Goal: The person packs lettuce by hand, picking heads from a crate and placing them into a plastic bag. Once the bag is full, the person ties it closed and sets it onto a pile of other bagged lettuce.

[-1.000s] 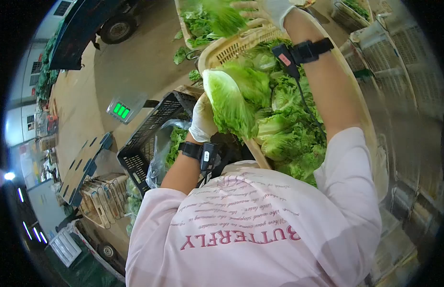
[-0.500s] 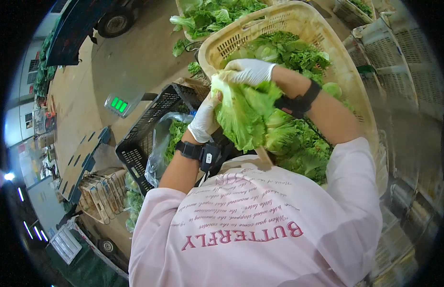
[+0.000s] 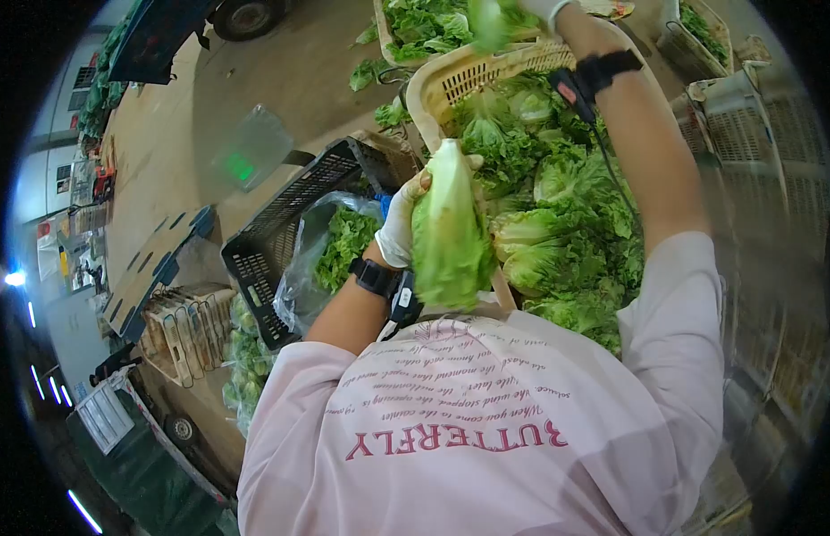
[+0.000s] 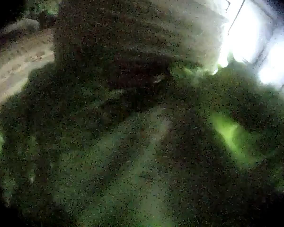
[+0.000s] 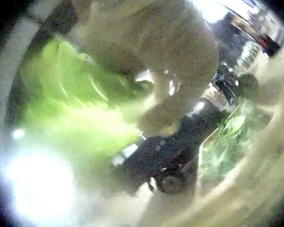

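My gloved left hand (image 3: 399, 223) grips a romaine-like lettuce head (image 3: 451, 237), its pale stem end pointing up and leaves hanging toward the shirt. Dark, blurred leaves (image 4: 132, 165) fill most of the left wrist view beneath the glove (image 4: 137, 33). At the top edge of the head view, my gloved right hand (image 3: 549, 7) is partly cut off, with a blurred lettuce leaf (image 3: 491, 22) beside it. The right wrist view shows that glove (image 5: 156, 56) with bent fingers pinching the bright green leaf (image 5: 75, 104).
A large cream crate (image 3: 428, 112) full of lettuce heads (image 3: 567, 214) stands before me. Beyond it, another crate holds loose leaves (image 3: 424, 27). On the left are a black crate (image 3: 254, 295) with a plastic bag of greens (image 3: 348, 246) and a scale display (image 3: 241, 165).
My right hand came back to the lettuce in my left hand, then moved away again to the far crate with a leaf. The left hand kept its hold, and the head looks slimmer.
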Available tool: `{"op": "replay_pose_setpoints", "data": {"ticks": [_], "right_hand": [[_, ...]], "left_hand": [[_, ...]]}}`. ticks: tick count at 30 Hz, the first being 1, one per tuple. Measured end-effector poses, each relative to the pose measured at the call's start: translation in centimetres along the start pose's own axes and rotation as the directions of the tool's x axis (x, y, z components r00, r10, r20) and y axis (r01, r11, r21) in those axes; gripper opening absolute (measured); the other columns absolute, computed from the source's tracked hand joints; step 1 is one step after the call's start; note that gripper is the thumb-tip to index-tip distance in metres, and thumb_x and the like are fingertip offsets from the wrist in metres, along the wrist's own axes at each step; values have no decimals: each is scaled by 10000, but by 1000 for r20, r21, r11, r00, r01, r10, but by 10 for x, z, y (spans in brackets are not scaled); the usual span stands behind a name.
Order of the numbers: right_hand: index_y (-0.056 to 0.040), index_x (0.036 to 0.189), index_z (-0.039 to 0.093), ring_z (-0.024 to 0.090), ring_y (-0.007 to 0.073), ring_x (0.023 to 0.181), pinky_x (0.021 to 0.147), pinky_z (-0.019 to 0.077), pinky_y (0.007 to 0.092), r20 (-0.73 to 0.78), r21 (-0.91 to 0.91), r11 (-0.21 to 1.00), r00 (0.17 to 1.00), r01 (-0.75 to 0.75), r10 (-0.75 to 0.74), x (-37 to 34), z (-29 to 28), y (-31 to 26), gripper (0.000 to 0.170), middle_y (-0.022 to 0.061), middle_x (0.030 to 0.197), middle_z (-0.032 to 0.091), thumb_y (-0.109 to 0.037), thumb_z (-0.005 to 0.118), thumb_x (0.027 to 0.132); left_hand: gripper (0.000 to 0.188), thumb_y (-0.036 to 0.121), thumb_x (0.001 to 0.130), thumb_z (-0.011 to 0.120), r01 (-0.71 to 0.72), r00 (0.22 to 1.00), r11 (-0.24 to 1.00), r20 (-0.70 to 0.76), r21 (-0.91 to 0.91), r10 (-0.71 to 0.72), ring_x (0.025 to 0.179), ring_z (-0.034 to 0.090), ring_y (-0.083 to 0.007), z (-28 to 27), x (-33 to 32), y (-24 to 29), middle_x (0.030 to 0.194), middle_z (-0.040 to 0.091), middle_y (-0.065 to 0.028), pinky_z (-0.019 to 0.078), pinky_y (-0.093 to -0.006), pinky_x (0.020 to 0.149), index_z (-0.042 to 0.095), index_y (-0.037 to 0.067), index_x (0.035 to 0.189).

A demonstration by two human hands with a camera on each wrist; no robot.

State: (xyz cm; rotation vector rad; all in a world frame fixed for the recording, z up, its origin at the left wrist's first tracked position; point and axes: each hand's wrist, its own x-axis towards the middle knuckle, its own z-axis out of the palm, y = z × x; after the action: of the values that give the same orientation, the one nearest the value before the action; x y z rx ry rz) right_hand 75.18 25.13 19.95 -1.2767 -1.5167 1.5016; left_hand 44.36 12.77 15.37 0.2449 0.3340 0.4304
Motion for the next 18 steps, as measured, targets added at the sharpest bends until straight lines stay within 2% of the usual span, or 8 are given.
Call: {"op": "replay_pose_setpoints", "data": {"ticks": [5,6,7,10,11,13,15,18], "right_hand": [[-97,1195,583,593,173,1051,914,476,349,261,-64,989,954,-135,147,-9,45,-43,399,93,1131,639,-328,599,870],[-110,1219,568,531,213,1160,983,431,381,300,-230,934,933,272,-197,-36,83,-77,444,105,1238,576,-318,651,835],[-125,1196,595,481,243,1215,1002,413,377,520,-127,805,730,580,-444,-15,101,-25,462,107,1329,503,-274,716,776],[-116,1049,680,611,217,1005,880,480,324,468,-180,762,735,622,-490,-29,140,-5,343,31,1096,658,-217,751,730],[-101,1036,681,627,195,958,853,490,316,424,-69,811,753,581,-503,-31,143,-4,306,24,1049,675,-215,736,756],[-79,1033,673,624,171,932,831,490,299,332,79,874,814,480,-477,-31,150,7,276,33,1022,674,-220,705,797],[-26,1061,630,596,112,862,775,488,257,172,341,932,966,124,-191,-39,158,9,287,42,955,653,-263,601,903],[-43,1118,565,612,117,837,720,500,247,-19,475,861,980,182,-197,-17,170,22,273,59,900,652,-239,553,929]], "left_hand": [[528,315,910,470,-53,992,999,-117,-14,51,982,605,-302,-19,-4,4,1134,583,-188,513,-415,865,387,17,1338],[541,402,936,434,-8,1000,1000,-3,-13,8,982,609,-287,-14,-7,9,1149,579,-172,515,-410,862,407,18,1317],[541,402,936,434,-23,1000,1000,-6,-17,22,982,609,-287,-16,-7,11,1149,579,-172,515,-410,862,407,18,1317],[590,489,939,403,-15,990,967,-142,-256,-23,958,615,-270,-24,-10,14,1144,584,-151,522,-391,842,427,19,1295],[576,483,933,424,-30,978,991,-202,128,56,940,613,-248,-30,-8,12,1115,583,-151,525,-379,816,432,39,1298],[552,471,920,465,22,945,619,-218,785,242,904,611,-204,-39,-4,7,1056,580,-153,532,-355,763,441,77,1305],[587,489,905,475,-6,938,818,-279,576,204,899,598,-240,-21,-9,6,1036,580,-155,532,-378,742,432,63,1307],[500,448,909,520,18,988,987,-151,-160,-43,959,620,-205,-36,-13,4,1124,614,-86,520,-365,832,508,78,1244]]}}
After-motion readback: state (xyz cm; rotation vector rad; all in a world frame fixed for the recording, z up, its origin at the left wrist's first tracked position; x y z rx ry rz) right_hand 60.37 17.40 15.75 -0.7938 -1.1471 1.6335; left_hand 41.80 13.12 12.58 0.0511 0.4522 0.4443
